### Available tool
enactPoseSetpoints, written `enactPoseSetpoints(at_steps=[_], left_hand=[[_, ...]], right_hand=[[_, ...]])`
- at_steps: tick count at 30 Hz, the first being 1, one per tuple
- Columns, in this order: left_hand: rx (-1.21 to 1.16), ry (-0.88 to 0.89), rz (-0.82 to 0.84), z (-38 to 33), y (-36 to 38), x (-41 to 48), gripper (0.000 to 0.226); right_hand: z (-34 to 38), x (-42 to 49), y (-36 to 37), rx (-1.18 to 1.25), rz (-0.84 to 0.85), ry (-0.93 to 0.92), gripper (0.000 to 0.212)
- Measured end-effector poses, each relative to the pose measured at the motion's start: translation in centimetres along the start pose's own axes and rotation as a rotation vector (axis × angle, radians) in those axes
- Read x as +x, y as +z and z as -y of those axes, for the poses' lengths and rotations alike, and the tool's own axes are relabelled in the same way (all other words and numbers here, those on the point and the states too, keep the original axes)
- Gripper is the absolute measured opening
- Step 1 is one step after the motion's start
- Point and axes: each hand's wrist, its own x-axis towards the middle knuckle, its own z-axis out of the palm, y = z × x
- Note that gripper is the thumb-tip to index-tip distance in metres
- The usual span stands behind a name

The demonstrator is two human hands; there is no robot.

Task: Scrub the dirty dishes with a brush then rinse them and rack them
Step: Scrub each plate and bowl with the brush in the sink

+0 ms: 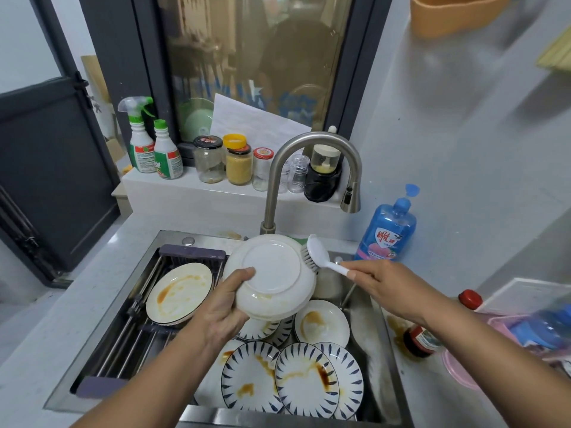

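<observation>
My left hand (227, 307) holds a white plate (272, 273) above the sink (370, 335), its underside turned toward me, with a brown smear near its lower rim. My right hand (383, 282) grips the handle of a white dish brush (315, 253), whose bristles touch the plate's upper right edge. Several dirty plates (306, 378) with blue-striped rims and brown sauce stains lie stacked in the sink basin. One stained plate (179, 293) rests on the roll-up rack (133, 332) across the sink's left side.
A curved steel faucet (312, 146) rises behind the sink. A blue dish soap bottle (387, 230) stands to the right. Jars and two spray bottles (154, 149) line the window ledge. A dark sauce bottle (420, 339) and a pink tub (457, 369) sit on the right counter.
</observation>
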Motion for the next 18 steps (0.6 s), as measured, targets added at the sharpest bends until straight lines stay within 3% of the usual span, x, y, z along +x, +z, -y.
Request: enactPoseSetpoints(at_steps=[3, 9, 12, 18], left_hand=[[-0.083, 0.016, -0.049, 0.0, 0.5, 0.2, 0.036], [-0.100, 0.032, -0.198, 0.7, 1.4, 1.3, 0.035], [-0.142, 0.041, -0.174, 0.1, 1.4, 0.8, 0.019], [-0.126, -0.002, -0.021, -0.6, 0.2, 0.5, 0.037]], right_hand=[[1.5, -2.1, 0.4, -0.133, 0.038, -0.037, 0.031], [5.9, -5.0, 3.5, -0.474, 0.017, -0.209, 0.042], [4.5, -4.5, 2.8, -0.465, -0.021, -0.143, 0.044], [1.3, -1.5, 0.3, -0.216, -0.080, 0.002, 0.038]])
